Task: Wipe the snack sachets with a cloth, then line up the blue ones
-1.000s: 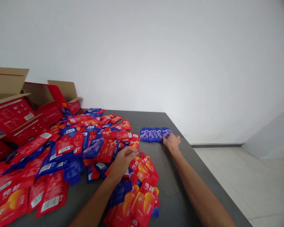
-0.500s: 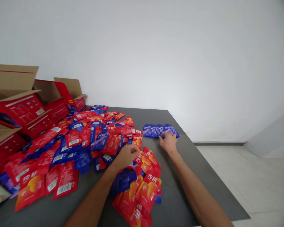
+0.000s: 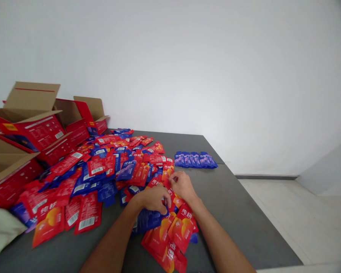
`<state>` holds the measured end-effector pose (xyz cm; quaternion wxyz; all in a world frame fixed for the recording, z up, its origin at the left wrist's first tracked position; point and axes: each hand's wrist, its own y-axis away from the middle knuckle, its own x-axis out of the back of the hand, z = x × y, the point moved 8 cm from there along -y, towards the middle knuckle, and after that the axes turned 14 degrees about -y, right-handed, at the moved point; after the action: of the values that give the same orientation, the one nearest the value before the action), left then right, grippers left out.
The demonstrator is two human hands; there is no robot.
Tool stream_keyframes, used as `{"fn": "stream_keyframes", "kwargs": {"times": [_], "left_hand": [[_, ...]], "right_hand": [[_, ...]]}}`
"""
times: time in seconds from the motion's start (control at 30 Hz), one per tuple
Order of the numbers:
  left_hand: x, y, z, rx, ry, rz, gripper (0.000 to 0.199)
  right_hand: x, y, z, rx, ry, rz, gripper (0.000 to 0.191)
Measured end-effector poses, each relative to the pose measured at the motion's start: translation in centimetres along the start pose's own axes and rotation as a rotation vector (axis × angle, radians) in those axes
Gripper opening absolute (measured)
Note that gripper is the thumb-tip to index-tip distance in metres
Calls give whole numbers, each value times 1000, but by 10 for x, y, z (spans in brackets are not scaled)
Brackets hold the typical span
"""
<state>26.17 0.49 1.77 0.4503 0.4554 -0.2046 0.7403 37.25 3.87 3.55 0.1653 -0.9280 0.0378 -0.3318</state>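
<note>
My left hand [image 3: 155,199] is over the near pile, its thumb and fingers curled at the top edge of a blue pouch [image 3: 147,223]. Just beyond it my right hand [image 3: 184,186] bends its fingers round the upper end of a red pouch [image 3: 177,201], which it partly covers. Red pouches with orange fruit prints [image 3: 182,227] overlap below the hands. Farther off, several blue pouches [image 3: 193,160] lie side by side in an overlapping row, with neither hand on them.
To the left spreads a large heap of mixed red and blue pouches [image 3: 102,168]. Open red cardboard boxes [image 3: 42,131] stand behind it. A pale cloth [image 3: 2,229] lies at the near left. The dark table [image 3: 233,212] ends at the right above a tiled floor.
My right hand has left the blue row and come back to the red pouches. My left hand has moved slightly nearer, onto the blue pouch. The view has shifted a little left.
</note>
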Motion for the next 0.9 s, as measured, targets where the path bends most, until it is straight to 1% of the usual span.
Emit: {"fn": "stream_keyframes", "kwargs": {"times": [0.1,0.17,0.2,0.27,0.33,0.4,0.43,0.5,0.53,0.6,0.67,0.7,0.73,0.83,0.87,0.9], "left_hand": [[-4,-2,-5,14,56,8,11],[1,-2,-12,56,158,78,9],[7,-2,-17,83,212,142,9],[23,1,-28,141,311,311,8],[37,5,-39,200,391,484,8],[47,9,-50,273,464,632,8],[50,11,-55,318,494,704,10],[55,16,-62,395,536,834,13],[56,19,-63,421,555,884,15],[56,21,-62,437,602,953,18],[55,21,-59,424,670,976,21],[52,20,-57,418,705,964,23],[49,17,-56,410,738,925,25],[33,1,-48,368,814,690,28],[28,-3,-46,350,826,630,29],[25,-6,-44,337,832,605,30]], "right_hand": [[-3,6,-1,-3,-28,-10,14],[-3,10,-2,0,-79,-5,14],[-3,12,-2,-6,-121,-5,14],[-4,15,-3,-31,-233,-16,16],[-7,18,-6,-59,-348,-38,26],[-13,20,-11,-69,-443,-89,38],[-16,21,-13,-68,-478,-116,41],[-21,23,-17,-66,-524,-152,39],[-22,24,-17,-69,-539,-151,37],[-21,24,-13,-90,-567,-108,33],[-18,23,-6,-114,-610,-46,33],[-15,21,-3,-123,-635,-14,34],[-13,20,0,-130,-660,15,34],[-7,18,5,-151,-731,67,37],[-6,18,6,-158,-754,81,38],[-5,18,6,-163,-774,95,38]]}}
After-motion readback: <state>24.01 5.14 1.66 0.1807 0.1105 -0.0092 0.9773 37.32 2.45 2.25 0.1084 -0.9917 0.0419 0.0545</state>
